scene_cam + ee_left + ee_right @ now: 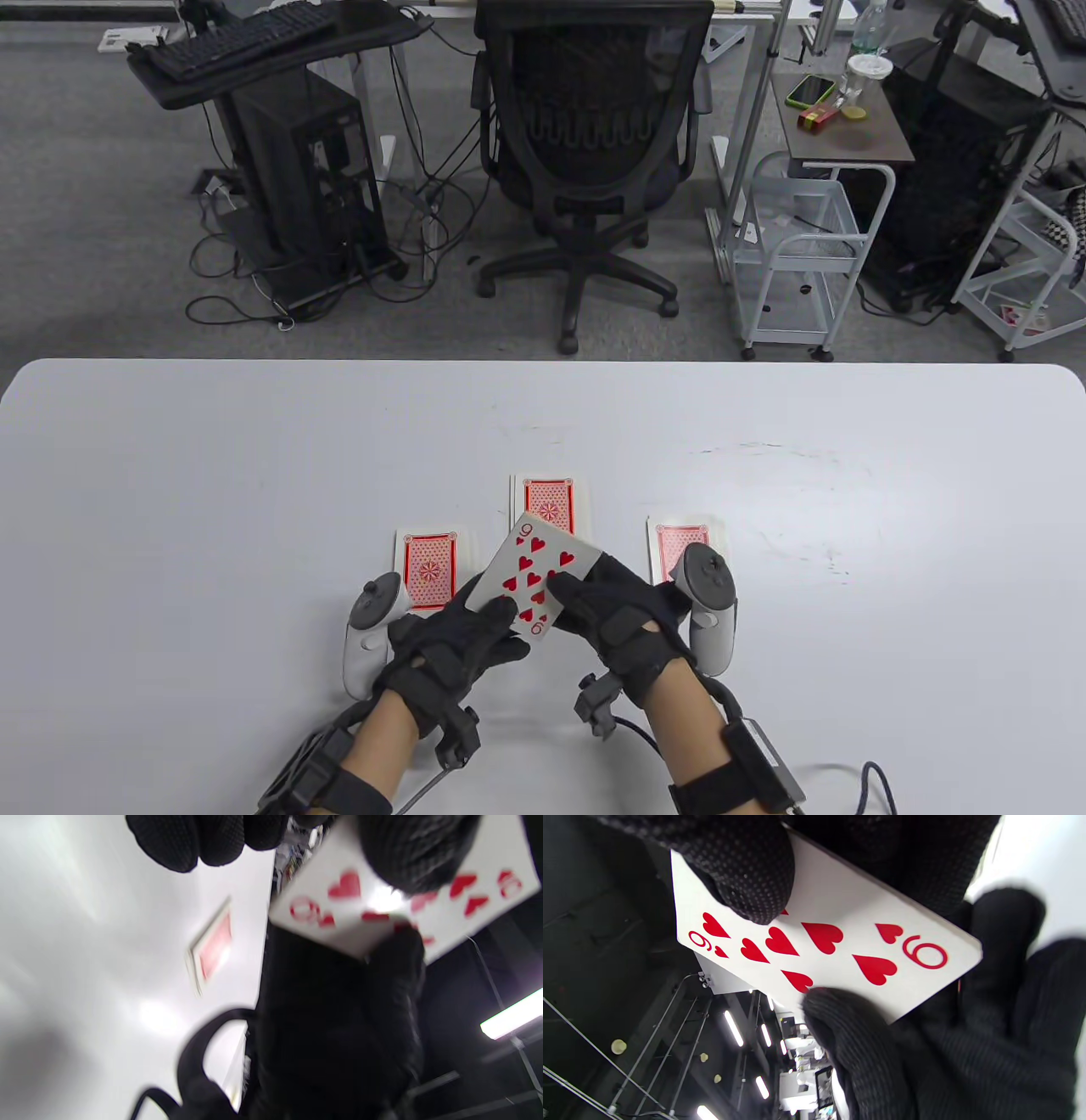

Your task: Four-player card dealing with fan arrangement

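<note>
A nine of hearts (533, 567) is held face up, tilted, just above the near middle of the white table (212, 475). My left hand (490, 608) pinches its near-left part; my right hand (563, 592) pinches its right edge. Whether more cards lie under it I cannot tell. In the right wrist view the nine (835, 946) fills the middle, with a right fingertip (751, 874) on its face. The left wrist view is blurred and shows the card (339, 912) under a left fingertip (407, 853). Three face-down red-backed piles lie left (430, 567), middle (551, 499) and right (679, 543).
Beyond the table's far edge stand an office chair (585, 153), a computer tower with cables (305, 187) and a white trolley (802, 246). The right pile is partly hidden by the tracker (708, 594) on my right hand.
</note>
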The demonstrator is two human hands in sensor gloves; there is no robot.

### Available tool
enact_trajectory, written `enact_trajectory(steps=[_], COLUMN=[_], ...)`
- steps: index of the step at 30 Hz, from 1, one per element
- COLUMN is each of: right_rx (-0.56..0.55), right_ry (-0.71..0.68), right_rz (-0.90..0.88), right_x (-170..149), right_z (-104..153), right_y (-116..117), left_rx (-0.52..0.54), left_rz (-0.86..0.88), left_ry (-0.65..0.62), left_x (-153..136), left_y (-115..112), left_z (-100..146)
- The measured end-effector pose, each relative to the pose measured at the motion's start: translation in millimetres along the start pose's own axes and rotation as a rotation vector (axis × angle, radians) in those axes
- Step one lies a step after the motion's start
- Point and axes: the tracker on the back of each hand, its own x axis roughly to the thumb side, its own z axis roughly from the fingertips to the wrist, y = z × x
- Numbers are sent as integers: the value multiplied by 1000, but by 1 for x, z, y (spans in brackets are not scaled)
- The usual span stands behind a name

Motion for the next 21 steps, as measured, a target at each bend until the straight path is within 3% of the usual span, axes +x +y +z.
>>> enact_trajectory(steps=[4,6,9,12,15,18,21], right_rx=[-3,-18,-80,-147,-177,-213,-46], right_ry=[110,121,10,-210,-246,-281,-308], right_rz=[-26,138,312,527,712,736,684], right_x=[-1,9,34,68,84,85,87], right_z=[1,5,6,3,-2,-4,-11], right_y=[4,0,-5,0,13,27,29], left_rx=[13,10,-8,-24,-12,13,-24], left_rz=[68,56,56,-45,-105,-141,-118], left_ry=[-45,-71,-120,-138,-142,-147,-105], left_x=[0,2,12,21,27,30,27], left_y=[-7,-6,-8,-13,-18,-19,-14], left_z=[1,2,4,6,8,11,12])
